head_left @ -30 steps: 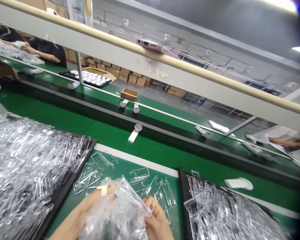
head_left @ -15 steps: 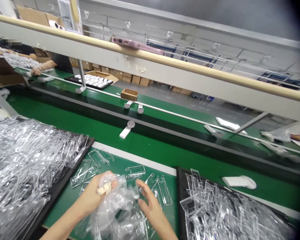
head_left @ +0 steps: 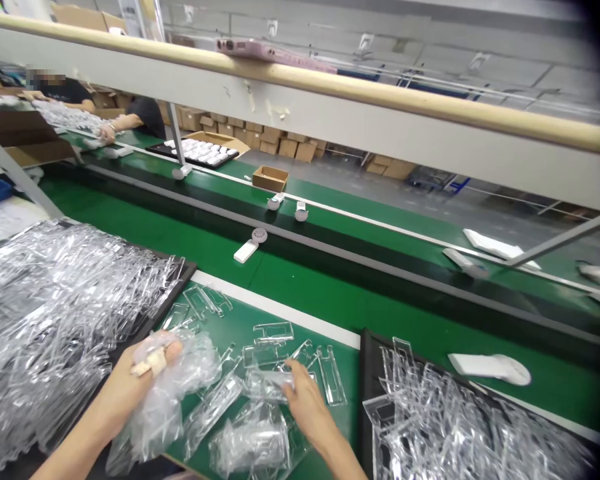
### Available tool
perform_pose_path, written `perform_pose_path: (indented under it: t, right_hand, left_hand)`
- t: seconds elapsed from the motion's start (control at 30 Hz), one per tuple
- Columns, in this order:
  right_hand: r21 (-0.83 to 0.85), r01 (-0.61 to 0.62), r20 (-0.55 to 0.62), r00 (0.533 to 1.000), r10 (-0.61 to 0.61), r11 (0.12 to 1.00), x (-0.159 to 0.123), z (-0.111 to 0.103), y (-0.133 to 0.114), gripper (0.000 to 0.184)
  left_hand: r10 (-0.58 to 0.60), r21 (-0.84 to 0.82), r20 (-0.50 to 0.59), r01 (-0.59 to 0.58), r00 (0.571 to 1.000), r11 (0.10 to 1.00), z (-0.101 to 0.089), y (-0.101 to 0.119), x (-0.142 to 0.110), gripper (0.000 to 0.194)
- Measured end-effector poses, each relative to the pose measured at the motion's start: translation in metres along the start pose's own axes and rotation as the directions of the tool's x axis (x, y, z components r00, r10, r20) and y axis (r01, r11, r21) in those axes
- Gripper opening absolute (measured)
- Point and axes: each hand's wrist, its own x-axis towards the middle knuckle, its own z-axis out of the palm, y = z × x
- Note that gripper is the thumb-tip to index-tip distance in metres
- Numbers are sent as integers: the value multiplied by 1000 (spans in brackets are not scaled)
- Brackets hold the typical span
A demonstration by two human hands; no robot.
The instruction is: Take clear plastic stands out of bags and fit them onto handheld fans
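Note:
My left hand [head_left: 153,363] is closed round a bunch of crumpled clear plastic bags [head_left: 195,363] hanging over the left part of the green work surface. Pale wraps cover some of its fingertips. To the right, the thumb and forefinger of my right hand [head_left: 303,397] close on the end of a clear plastic piece [head_left: 267,385], among other frame-like clear pieces [head_left: 274,331]. Just below them lies a clear bag with transparent parts inside [head_left: 253,440]. Glare blurs the edges of these see-through things.
Black trays heaped with clear pieces flank me, one left [head_left: 55,320], one right [head_left: 445,420]. Beyond is a green conveyor [head_left: 305,280] with white handheld devices [head_left: 247,250]. A shelf rail [head_left: 380,93] carrying a pink phone crosses above. Co-workers' arms [head_left: 125,123] are at far left.
My left hand has carried the crumpled bags left, uncovering the filled bag and more clear pieces. My right hand, previously open beside the bags, now grips a clear piece. The view has shifted slightly.

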Motion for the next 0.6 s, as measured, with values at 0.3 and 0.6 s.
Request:
perform_pose_path:
  t: [0.3,0.6]
  right_hand:
    - [-462,297,-63,929,-365,835,-5,-47,-34,26]
    - [40,388,-99,919,-382,921,-28,-79,-83,17]
  left_hand:
    - [49,77,185,-64,982,995,30,13,-18,37]
    - [148,-37,367,-144,918,989,48,36,-38,28]
